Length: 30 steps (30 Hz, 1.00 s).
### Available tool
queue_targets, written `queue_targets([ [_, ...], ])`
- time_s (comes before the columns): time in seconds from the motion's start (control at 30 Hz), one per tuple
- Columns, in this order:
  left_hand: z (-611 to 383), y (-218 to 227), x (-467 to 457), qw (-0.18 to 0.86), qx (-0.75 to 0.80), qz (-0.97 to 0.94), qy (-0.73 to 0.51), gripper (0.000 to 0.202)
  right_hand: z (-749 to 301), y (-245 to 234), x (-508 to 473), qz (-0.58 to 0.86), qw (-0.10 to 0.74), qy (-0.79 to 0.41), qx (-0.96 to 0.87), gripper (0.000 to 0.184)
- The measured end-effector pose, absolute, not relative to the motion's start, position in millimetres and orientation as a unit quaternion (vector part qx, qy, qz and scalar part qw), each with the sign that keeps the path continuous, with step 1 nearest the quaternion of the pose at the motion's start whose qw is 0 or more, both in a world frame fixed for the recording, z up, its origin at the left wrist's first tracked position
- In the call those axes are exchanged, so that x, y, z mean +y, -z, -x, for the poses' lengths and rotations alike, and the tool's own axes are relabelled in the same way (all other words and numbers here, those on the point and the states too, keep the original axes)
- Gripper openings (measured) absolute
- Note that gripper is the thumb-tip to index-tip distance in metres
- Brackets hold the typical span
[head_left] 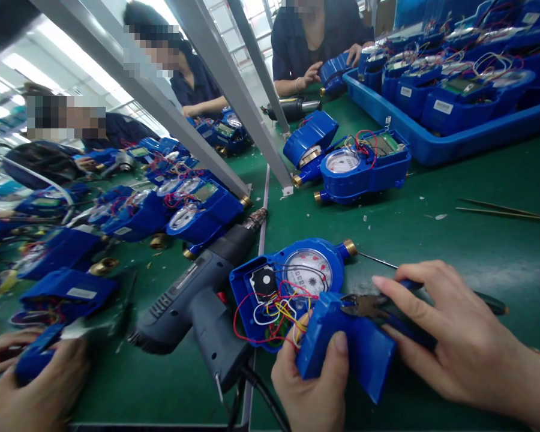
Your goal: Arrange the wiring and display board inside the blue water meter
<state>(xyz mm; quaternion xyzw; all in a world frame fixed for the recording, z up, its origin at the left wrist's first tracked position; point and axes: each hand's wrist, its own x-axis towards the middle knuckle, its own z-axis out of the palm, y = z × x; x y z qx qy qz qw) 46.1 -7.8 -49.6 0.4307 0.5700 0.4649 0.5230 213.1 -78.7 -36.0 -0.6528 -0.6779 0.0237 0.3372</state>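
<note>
An opened blue water meter (297, 279) lies on the green bench in front of me, its dial up and red, yellow and white wires (276, 312) spilling from its open box. My left hand (312, 384) is closed on the meter's blue cover (346, 348), thumb pressed on top. My right hand (450, 336) grips small cutting pliers (364, 305) by their blue handles, jaws pointing left at the cover's edge near the wires.
A grey heat gun (198, 306) lies left of the meter. More blue meters (362, 165) sit behind, and a blue tray (454, 144) full of them at right. Tweezers (499, 210) lie far right. Another person's hands (36, 372) work at lower left; other people sit opposite.
</note>
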Motion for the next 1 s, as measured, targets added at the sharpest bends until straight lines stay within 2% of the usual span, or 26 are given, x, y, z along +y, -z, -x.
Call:
queue_targets([
  [0.47,-49.3,44.8,-10.0,0.463,0.591,-0.463,-0.471,0.043,-209.2,39.8,-81.5,0.656,0.332,-0.027,-0.677,0.039],
  [0.7,-48.9,46.6,-8.8,0.452,0.591,-0.475,-0.469,0.044,-210.0,40.6,-81.0,0.647,0.346,-0.083,-0.675,0.037],
  [0.87,-46.7,44.7,-5.9,0.500,0.585,-0.449,-0.454,0.040,-209.5,36.9,-79.9,0.633,0.378,-0.175,-0.653,0.030],
  [1.0,-47.4,43.2,-4.1,0.553,0.577,-0.398,-0.451,0.039,-212.5,36.5,-77.7,0.652,0.366,-0.167,-0.643,0.033],
])
